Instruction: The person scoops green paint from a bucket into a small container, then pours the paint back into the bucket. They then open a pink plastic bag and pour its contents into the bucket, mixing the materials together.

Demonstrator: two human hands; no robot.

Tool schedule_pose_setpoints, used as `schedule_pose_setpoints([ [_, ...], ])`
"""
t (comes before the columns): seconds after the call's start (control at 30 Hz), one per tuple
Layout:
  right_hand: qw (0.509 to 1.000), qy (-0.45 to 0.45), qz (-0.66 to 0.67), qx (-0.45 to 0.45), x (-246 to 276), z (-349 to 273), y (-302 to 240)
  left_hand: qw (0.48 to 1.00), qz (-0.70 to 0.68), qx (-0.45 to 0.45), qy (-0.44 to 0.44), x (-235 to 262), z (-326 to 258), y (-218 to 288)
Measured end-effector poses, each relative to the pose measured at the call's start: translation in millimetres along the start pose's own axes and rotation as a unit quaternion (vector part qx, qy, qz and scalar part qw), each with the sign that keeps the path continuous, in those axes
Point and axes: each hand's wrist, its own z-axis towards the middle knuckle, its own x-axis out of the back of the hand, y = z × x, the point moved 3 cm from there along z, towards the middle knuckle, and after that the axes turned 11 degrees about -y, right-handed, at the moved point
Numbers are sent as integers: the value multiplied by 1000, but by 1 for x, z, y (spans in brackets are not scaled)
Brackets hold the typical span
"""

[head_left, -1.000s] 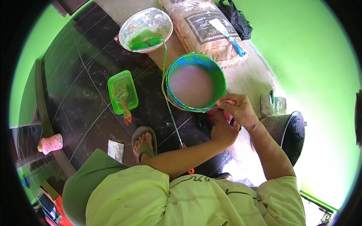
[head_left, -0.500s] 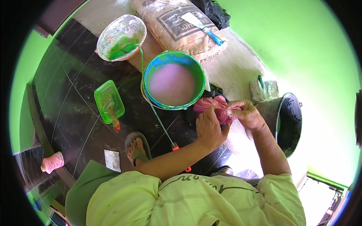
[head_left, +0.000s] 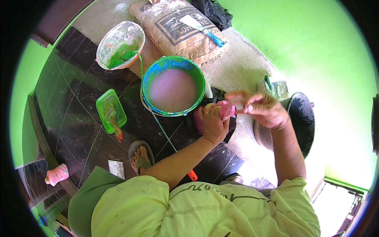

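My left hand [head_left: 215, 125] is closed round the gathered neck of a pink plastic bag [head_left: 226, 110], just right of a bucket [head_left: 201, 100] with a green, blue-smeared inside. Pale pinkish liquid [head_left: 173, 90] partly fills that bucket. Beside the bag's mouth my right hand [head_left: 266, 111] has its thumb and fingers apart, somewhat blurred. I make out nothing held in it. The lower part of the bag is partly hidden behind my left hand, and dark plastic lies around it.
A dusty paper sack [head_left: 177, 29] bears a scraper [head_left: 203, 31]. To its left stands a powder-stained basin [head_left: 132, 35]. A green tray [head_left: 103, 94] holds a paint brush [head_left: 115, 125]. A black bucket [head_left: 304, 126] is tilted near the right wall. A pink bottle [head_left: 57, 174] lies far left.
My right hand has come off the bag's neck and spread its fingers. My left hand has shifted slightly left and still grips the bag. The whole view has shifted a little.
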Motion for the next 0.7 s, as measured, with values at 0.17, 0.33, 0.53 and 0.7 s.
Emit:
schedule_pose_setpoints([
  [0.17,968,12,-249,-9,-25,49,-93,1000,16,1,-4,-10,-7,5],
  [0.33,938,-53,-340,47,-84,108,-118,999,33,-5,21,-12,-8,5],
  [0.53,557,86,-815,133,-82,156,42,999,41,-22,-16,-60,-7,-24],
  [0.7,808,9,-588,-29,-45,161,30,994,64,-81,-42,-22,-12,-7],
])
